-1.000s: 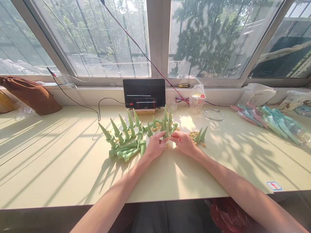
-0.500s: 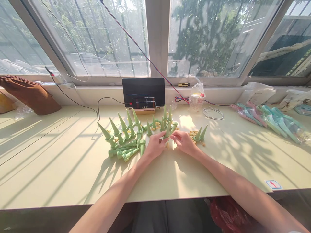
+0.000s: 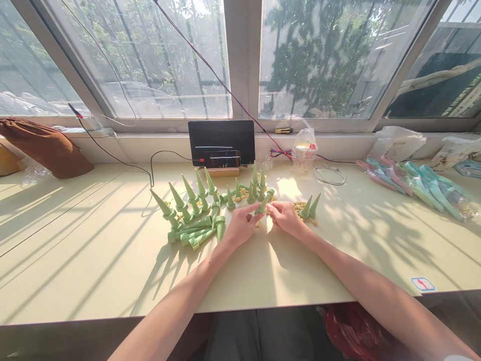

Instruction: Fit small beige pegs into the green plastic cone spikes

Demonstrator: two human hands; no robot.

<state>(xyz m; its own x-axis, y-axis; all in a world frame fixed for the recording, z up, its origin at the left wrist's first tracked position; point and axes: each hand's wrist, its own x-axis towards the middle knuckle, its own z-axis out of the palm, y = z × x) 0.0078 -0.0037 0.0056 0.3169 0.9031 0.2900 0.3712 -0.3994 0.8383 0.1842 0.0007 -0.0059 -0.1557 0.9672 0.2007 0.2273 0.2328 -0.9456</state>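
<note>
My left hand [image 3: 243,223] is closed on a green plastic cone-shaped spike [image 3: 264,204], which leans with its tip up and to the right. Against the spike's right side, the thumb and fingertips of my right hand [image 3: 284,218] are pinched together; what lies between them is too small to make out. Left of my hands stands a row of similar green spikes [image 3: 191,194], with green tube-like pieces [image 3: 199,234] lying in front. Beyond my fingers, more spikes [image 3: 255,179] stand upright. Small yellow pieces [image 3: 299,206] lie beside two spikes [image 3: 310,206] on the right.
A dark tablet [image 3: 221,134] and a phone [image 3: 221,159] lean at the back of the table. Behind right are a bagged cup [image 3: 304,150], a coiled cable [image 3: 329,175] and packed pastel items [image 3: 424,183]. A brown pouch [image 3: 56,148] lies far left.
The spike in my left hand has tipped from nearly upright to leaning right. My right fingertips have shifted slightly along with it. The surrounding pieces have stayed in place.
</note>
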